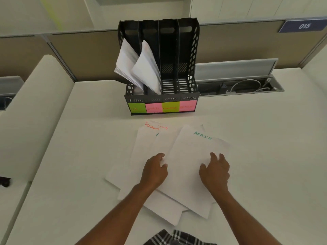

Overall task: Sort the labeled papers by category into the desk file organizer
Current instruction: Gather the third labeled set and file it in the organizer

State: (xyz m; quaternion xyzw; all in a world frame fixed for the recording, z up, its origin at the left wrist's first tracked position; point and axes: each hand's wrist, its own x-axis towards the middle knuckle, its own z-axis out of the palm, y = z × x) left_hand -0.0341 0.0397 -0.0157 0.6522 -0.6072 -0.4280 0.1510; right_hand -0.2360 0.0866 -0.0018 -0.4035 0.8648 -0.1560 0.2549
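Mid-sort: both hands apart, left hand (155,171) and right hand (215,171) resting on the ADMIN sheet (191,156) atop loose papers (141,175) before the organizer (161,68). Next, probably: lift it into the matching slot; labels blurred.

Two right organizer (192,55) slots free; left two w/ leaning papers (139,68).

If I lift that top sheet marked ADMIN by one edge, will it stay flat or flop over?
The ADMIN sheet would probably droop; it looks like a single thin sheet, and the papers in the organizer already bend and lean. It likely weighs very little. Pushed, it may slide across the loose papers beneath, so the hands may drag those along too.
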